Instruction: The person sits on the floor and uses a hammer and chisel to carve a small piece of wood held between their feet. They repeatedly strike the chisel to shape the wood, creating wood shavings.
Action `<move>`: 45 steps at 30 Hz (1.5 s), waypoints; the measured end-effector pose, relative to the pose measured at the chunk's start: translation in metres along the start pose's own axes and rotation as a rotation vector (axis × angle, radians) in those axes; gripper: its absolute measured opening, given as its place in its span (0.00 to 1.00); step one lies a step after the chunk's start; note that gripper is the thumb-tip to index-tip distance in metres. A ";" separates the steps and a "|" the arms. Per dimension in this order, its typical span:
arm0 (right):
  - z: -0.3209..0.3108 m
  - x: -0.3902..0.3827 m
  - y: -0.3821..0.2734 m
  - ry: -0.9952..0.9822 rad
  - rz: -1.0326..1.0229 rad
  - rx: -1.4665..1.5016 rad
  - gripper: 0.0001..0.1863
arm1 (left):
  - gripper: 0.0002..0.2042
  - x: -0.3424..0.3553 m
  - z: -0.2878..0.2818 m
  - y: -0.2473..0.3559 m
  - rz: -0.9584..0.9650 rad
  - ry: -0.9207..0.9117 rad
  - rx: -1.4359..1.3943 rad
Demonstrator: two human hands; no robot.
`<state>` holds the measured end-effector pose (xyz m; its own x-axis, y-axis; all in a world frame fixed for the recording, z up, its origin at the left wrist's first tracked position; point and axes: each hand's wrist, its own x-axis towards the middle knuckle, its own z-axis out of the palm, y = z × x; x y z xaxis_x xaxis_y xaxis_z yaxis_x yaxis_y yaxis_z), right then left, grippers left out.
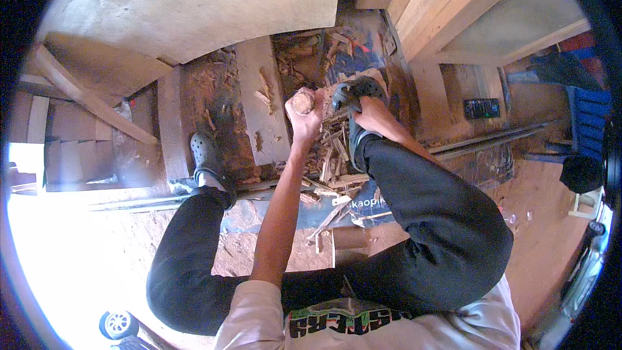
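Note:
My left hand (307, 123) is closed around a thick, round piece of wood (303, 102), seen nearly end-on with its pale, rough top facing up. Just to its right, my right hand (374, 115) bends down with curled fingers against a dark grey object (350, 93) by my right foot. What those fingers grip is partly hidden, and I cannot make it out. My right clog (356, 135) rests beside a light wooden piece between the hands. Splintered wood offcuts (334, 155) lie heaped below both hands.
A wide board (262, 104) with chips on it lies left of my left hand, near my left clog (204, 149). A large pale panel (194, 0) stands at the far left. Wooden beams (453, 6) rise at the far right, above a dark phone (481, 109). A blue chair (586, 123) is farther right.

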<state>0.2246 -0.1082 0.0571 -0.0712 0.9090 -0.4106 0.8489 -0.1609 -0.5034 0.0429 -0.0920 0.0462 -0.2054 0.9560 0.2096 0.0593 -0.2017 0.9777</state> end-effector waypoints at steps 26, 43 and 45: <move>-0.122 -0.058 -0.100 0.336 -0.755 -0.098 0.16 | 0.08 0.010 0.023 0.021 -0.003 0.062 0.065; -0.111 -0.015 -0.106 0.113 -0.370 -0.068 0.22 | 0.11 0.031 0.019 -0.002 -0.008 -0.096 -0.106; -0.134 -0.018 -0.114 0.095 -0.289 -0.002 0.24 | 0.11 0.030 0.014 -0.003 -0.084 -0.116 -0.060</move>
<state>0.1987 -0.0550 0.2238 -0.2612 0.9488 -0.1775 0.8015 0.1107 -0.5876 0.0505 -0.0595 0.0496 -0.0926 0.9876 0.1271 -0.0125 -0.1288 0.9916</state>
